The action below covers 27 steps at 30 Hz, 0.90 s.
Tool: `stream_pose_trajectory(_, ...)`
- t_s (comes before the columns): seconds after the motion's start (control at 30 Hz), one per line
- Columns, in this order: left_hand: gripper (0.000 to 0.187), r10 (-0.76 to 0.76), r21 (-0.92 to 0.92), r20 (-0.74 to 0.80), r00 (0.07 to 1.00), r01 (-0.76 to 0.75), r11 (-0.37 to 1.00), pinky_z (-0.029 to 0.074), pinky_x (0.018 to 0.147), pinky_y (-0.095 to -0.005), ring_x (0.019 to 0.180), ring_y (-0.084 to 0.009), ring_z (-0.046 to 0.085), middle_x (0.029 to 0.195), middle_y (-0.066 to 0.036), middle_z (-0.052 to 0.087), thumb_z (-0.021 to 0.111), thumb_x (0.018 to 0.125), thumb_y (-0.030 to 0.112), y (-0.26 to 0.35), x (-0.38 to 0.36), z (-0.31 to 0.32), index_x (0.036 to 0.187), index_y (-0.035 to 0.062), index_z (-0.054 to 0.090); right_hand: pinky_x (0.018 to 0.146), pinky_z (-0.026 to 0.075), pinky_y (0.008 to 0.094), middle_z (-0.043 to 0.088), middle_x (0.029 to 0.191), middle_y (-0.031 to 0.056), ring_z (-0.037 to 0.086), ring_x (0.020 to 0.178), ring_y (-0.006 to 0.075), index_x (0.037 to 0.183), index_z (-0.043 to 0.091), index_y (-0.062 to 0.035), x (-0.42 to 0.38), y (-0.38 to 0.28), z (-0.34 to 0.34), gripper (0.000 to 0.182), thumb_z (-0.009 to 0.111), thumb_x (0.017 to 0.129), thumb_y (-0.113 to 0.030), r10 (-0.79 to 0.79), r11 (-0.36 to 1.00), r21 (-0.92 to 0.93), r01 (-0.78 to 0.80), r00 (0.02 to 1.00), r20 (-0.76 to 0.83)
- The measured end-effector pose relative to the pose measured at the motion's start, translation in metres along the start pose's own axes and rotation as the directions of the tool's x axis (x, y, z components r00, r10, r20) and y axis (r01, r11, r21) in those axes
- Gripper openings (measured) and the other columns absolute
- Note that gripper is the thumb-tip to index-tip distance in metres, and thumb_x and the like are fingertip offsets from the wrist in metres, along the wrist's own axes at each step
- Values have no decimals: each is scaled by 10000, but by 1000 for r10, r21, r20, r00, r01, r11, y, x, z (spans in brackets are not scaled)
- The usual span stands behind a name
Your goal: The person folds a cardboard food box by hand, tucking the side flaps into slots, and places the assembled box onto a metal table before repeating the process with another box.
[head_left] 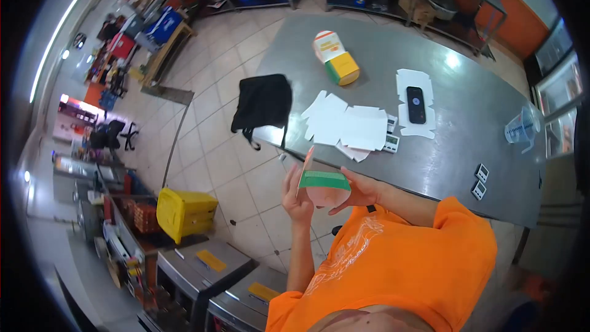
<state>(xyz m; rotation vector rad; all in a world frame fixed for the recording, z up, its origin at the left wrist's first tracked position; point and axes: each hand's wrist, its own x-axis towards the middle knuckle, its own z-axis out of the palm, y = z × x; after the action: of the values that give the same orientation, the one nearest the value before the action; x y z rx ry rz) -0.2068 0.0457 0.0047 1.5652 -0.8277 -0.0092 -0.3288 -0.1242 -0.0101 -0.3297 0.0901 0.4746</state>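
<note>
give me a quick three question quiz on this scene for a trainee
1. True or false: the left hand and the right hand both hold the green-edged carton.
2. What dark thing lies on the white cut-out sheet?
3. Fill in: the black bag hangs over the steel table's ____.
Key: 1 true; 2 a phone; 3 edge.
</note>
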Motion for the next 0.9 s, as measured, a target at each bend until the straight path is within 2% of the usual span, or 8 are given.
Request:
stream_pose_trajectory(0.23, 961, 18, 36, 615, 788, -51, 998, 335, 1106, -476, 1404, -391, 361, 1549, -256, 295, 846, 671, 468, -30, 163, 56, 1427, 13, 464, 1067, 406, 401, 464, 1457, 96, 455, 1323, 224, 1478, 419, -100, -25, -137, -48, 761, 715, 839, -386, -397, 746, -621, 240, 909, -126)
stream_pose_trajectory(0.3, 963, 3, 43, 670, 743, -43, 998, 310, 1122, -487, 1421, -397, 333, 1556, -260, 280, 838, 679, 482, -49, 205, 76, 1426, 7, 459, 1076, 399, 381, 456, 1456, 82, 444, 1329, 216, 1466, 439, -92, -27, -171, -64, 751, 758, 798, -223, -538, 565, -794, 223, 829, -150)
stream_pose_trajectory(0.4, 1011, -71, 358, 668, 741, -236, 903, 323, 1114, -461, 1408, -422, 343, 1575, -269, 221, 843, 692, 435, -62, 256, 121, 1463, -19, 372, 1065, 414, 397, 433, 1438, 115, 469, 1306, 271, 1446, 465, -150, -26, -214, -81, 775, 796, 752, -246, -761, 220, -968, 121, 642, -93)
stream_pose_trajectory(0.6, 812, -113, 453, 634, 765, -249, 856, 346, 1096, -462, 1390, -469, 334, 1561, -313, 199, 677, 874, 436, -122, 336, 203, 1482, 6, 353, 1063, 388, 465, 447, 1374, 191, 467, 1251, 378, 1379, 534, -177, 2, -274, -111, 763, 827, 688, -315, -972, -127, -972, -197, 218, 82)
stream_pose_trajectory(0.63, 637, 21, 450, 563, 826, -328, 830, 423, 1019, -440, 1325, -441, 432, 1492, -324, 337, 684, 886, 372, -128, 345, 216, 1356, -27, 523, 1057, 378, 481, 444, 1381, 183, 458, 1254, 366, 1365, 545, -180, 8, -282, -119, 753, 826, 676, -300, -979, -158, -958, -239, 168, 120)
stream_pose_trajectory(0.77, 351, -182, 373, 358, 916, 38, 927, 510, 766, -357, 956, -265, 645, 1127, -226, 649, 718, 879, 226, -173, 373, 251, 1082, -59, 684, 1055, 362, 495, 415, 1406, 181, 448, 1259, 365, 1354, 547, -183, 24, -308, -146, 737, 817, 677, -291, -977, -201, -902, -383, 140, 158)
stream_pose_trajectory(0.83, 245, -433, 277, 258, 864, 363, 890, 503, 641, -308, 752, -159, 655, 906, -140, 722, 734, 869, 159, -202, 380, 263, 970, -63, 716, 1055, 355, 498, 392, 1420, 183, 441, 1262, 371, 1350, 547, -180, 40, -313, -168, 725, 808, 681, -282, -983, -171, -884, -436, 137, 122)
stream_pose_trajectory(0.9, 270, -503, 258, 305, 809, 438, 861, 519, 662, -285, 761, -150, 665, 913, -121, 720, 743, 871, 146, -268, 374, 270, 1012, -79, 695, 1054, 363, 503, 381, 1399, 208, 437, 1260, 395, 1395, 510, -195, 52, -313, -193, 743, 787, 712, -296, -984, -134, -845, -518, 173, 49)
